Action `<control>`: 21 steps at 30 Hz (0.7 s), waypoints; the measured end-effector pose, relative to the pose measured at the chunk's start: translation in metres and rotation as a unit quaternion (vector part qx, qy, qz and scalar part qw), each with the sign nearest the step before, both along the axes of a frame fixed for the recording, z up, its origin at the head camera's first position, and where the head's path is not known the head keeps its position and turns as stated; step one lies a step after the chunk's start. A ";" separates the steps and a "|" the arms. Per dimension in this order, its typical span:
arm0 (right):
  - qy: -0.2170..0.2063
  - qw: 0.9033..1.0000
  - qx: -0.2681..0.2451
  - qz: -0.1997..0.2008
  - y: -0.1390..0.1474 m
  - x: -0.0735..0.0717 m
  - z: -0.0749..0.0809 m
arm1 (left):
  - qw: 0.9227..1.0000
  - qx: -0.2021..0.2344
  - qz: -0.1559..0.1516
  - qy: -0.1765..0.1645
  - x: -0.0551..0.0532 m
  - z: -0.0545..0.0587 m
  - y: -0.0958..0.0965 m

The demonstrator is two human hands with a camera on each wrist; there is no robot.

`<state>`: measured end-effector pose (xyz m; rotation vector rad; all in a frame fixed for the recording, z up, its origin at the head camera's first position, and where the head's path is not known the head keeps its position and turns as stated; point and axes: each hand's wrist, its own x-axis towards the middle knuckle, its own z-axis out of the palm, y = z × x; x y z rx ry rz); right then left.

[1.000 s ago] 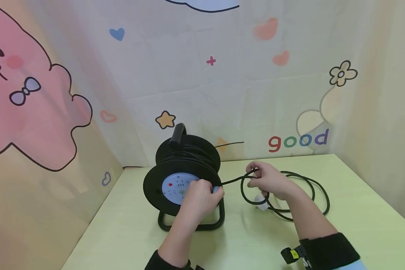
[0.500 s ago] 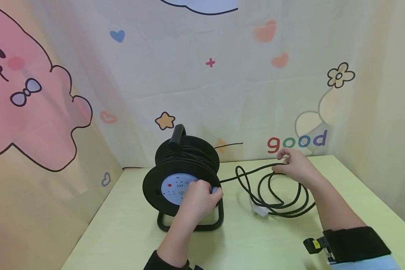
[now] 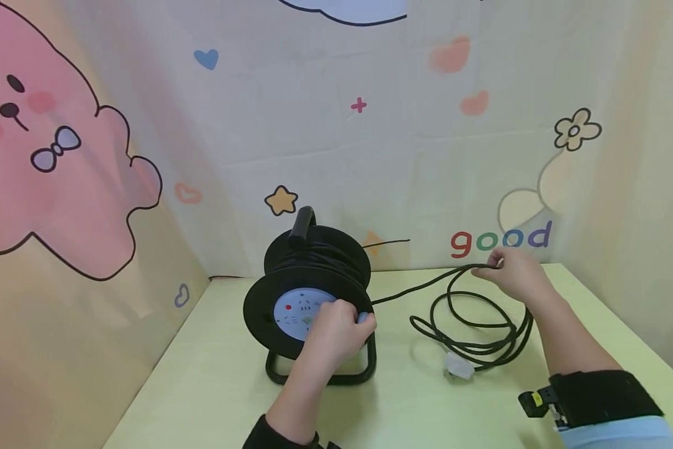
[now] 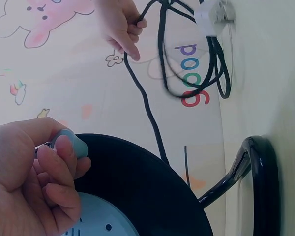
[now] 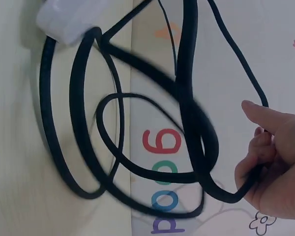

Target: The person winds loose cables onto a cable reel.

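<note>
On the reel (image 3: 309,278), the left hand (image 3: 338,330) pinches the knob (image 4: 78,145) and, right of it, the right hand (image 3: 518,274) grips the cable (image 5: 186,73), seemingly for winding, which calls next for turning and feeding.

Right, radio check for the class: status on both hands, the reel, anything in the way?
Left hand gripping blue knob; right hand holding black cable. Reel upright on its stand. Possible snag: loose cable loops near the white plug.

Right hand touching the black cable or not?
Touching. The right wrist view shows it: the fingers of the right hand are curled round the black cable, which runs into the grip and out again.
</note>
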<state>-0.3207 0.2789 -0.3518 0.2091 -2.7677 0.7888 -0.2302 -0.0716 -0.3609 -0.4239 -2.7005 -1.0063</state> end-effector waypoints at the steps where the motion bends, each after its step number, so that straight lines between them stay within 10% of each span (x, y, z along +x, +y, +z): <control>1: -0.005 1.000 -0.001 -0.003 0.004 0.000 0.002 | 1.000 0.000 0.000 0.001 0.000 0.000 0.000; 12: -0.008 1.000 -0.014 -0.022 0.040 0.001 0.007 | 1.000 0.006 -0.001 -0.006 -0.001 -0.001 0.000; 21: -0.025 0.996 -0.068 0.054 0.050 0.007 0.004 | 1.000 0.003 -0.001 -0.011 -0.001 -0.001 0.001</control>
